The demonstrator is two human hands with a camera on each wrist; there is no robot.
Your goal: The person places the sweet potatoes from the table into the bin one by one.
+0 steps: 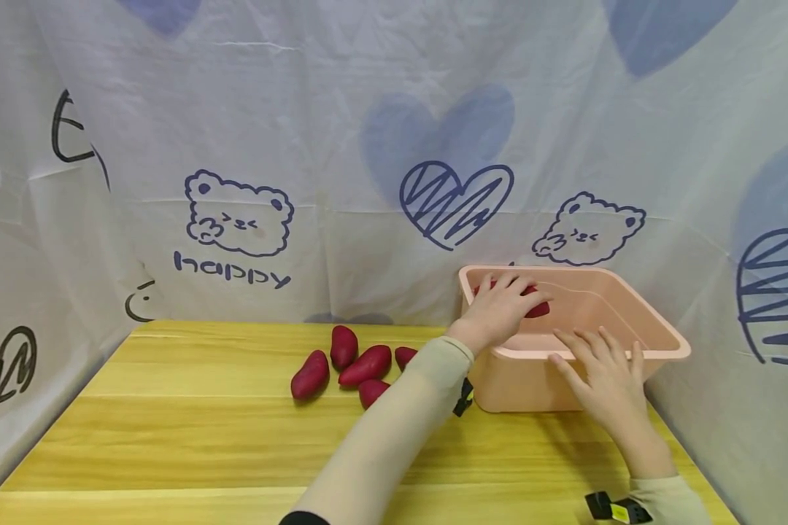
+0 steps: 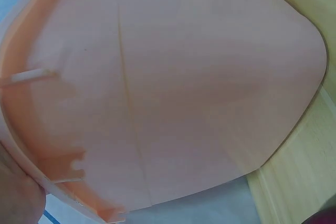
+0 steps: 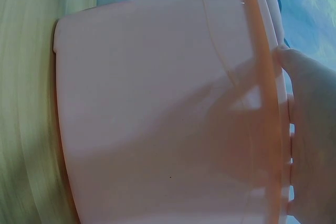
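A pink plastic bin point(image 1: 532, 386) stands upright at the right of the table. My left hand point(image 1: 499, 310) reaches over its left rim, fingers curved down over a red sweet potato point(image 1: 537, 309) inside the bin. Red skin shows on both sides of those fingers, while the palm side is hidden. At the front rim is my right hand point(image 1: 607, 379), its fingers spread and extending over the opening. The right wrist view shows the thumb of this hand point(image 3: 315, 114) right at the rim.
Several red sweet potatoes point(image 1: 310, 375) lie grouped on the wooden table point(image 1: 171, 423), left of the bin, some partly behind the left forearm. A printed cloth point(image 1: 341, 146) hangs behind the table and along its sides.
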